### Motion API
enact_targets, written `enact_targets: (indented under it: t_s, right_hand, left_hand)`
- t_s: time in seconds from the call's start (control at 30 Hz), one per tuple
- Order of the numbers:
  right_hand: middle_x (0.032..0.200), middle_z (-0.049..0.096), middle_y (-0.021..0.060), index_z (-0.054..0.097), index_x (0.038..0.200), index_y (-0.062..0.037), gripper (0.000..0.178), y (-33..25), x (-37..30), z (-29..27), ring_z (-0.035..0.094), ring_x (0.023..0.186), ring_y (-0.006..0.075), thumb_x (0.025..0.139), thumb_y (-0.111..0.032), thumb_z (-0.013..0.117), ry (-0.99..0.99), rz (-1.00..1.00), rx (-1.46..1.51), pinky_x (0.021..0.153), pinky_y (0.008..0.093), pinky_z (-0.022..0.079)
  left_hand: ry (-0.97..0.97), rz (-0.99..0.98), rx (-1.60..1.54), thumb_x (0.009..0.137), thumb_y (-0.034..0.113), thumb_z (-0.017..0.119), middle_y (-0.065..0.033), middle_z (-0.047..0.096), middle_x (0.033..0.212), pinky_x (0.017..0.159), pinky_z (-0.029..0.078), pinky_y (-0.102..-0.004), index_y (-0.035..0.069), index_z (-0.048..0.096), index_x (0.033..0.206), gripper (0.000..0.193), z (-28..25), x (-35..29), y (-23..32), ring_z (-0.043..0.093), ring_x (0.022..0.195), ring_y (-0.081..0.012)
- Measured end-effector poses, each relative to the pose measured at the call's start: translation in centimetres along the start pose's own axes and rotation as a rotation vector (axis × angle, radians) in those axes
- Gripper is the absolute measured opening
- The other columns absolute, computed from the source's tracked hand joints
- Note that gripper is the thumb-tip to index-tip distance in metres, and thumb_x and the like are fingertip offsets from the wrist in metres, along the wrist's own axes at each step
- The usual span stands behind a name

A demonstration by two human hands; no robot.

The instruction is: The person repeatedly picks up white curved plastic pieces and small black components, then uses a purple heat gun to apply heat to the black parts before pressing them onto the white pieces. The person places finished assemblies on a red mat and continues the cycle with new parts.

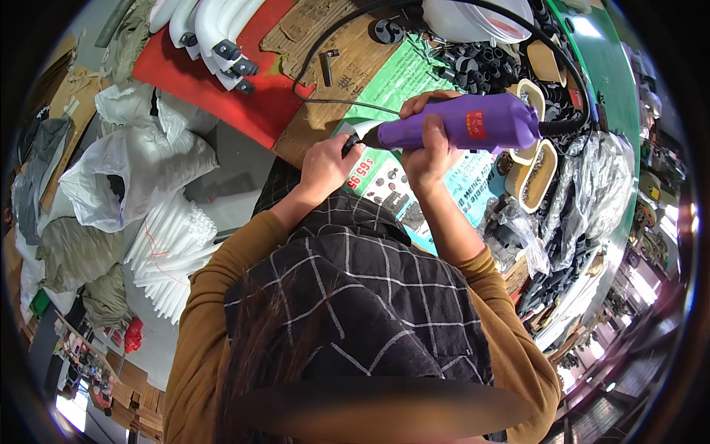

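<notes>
A purple electric screwdriver [473, 124] lies level across my right hand [433, 152], whose fingers are wrapped round its body. Its dark nose points left and meets a small black plastic part [350, 144]. That part is pinched in my left hand [324, 169], close to the table's near edge. My fingers cover much of it, so its full shape is hidden. Beneath both hands lie printed sheets [381, 181] in green, white and blue.
White curved tubes [214, 37] with black ends rest on a red board [177, 70]. Black fittings [473, 66] lie heaped beside loose screws [423, 50]. A screw tray [534, 181], a white bucket [481, 18] and clear bags [592, 185] stand right. A black cable [303, 70] loops overhead.
</notes>
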State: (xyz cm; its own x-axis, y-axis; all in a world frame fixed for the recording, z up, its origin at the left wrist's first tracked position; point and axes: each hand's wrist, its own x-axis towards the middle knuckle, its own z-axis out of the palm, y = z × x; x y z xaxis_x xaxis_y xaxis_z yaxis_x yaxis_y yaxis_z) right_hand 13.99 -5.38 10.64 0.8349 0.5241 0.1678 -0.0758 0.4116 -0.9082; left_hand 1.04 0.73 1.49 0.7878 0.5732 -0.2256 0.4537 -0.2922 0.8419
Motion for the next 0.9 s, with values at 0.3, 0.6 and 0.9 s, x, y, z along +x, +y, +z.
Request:
enact_targets:
  t_s: [0.3,0.6,0.9]
  right_hand:
    - [0.082,0.051,0.0140,0.044,0.104,-0.0001,0.032,-0.3,0.2,0.6,0.052,0.072,0.0226,0.076,-0.012,0.056,0.001,0.021,-0.088,0.068,0.0356,0.046]
    - [0.081,0.052,0.0131,0.043,0.102,0.0020,0.034,-0.8,0.2,0.7,0.053,0.072,0.0211,0.076,-0.014,0.057,-0.087,0.026,-0.181,0.066,0.0338,0.046]
    - [0.087,0.056,0.0182,0.036,0.116,-0.0006,0.050,-0.9,-0.2,0.4,0.057,0.077,0.0253,0.079,-0.024,0.061,-0.051,0.142,-0.083,0.075,0.0388,0.047]
  left_hand:
    - [-0.059,-0.098,0.038,0.077,0.034,0.065,-0.0232,0.063,0.079,0.071,0.048,-0.0413,-0.001,0.063,0.100,0.042,-0.2,0.0,0.5,0.062,0.079,-0.0381]
    - [-0.049,-0.129,0.062,0.077,0.032,0.065,-0.0247,0.063,0.080,0.072,0.048,-0.0418,-0.003,0.063,0.100,0.042,-0.2,0.1,1.0,0.062,0.081,-0.0391]
    - [-0.004,-0.070,-0.019,0.080,0.033,0.061,-0.0224,0.061,0.072,0.067,0.047,-0.0468,0.001,0.060,0.083,0.032,0.1,0.3,0.5,0.060,0.075,-0.0401]
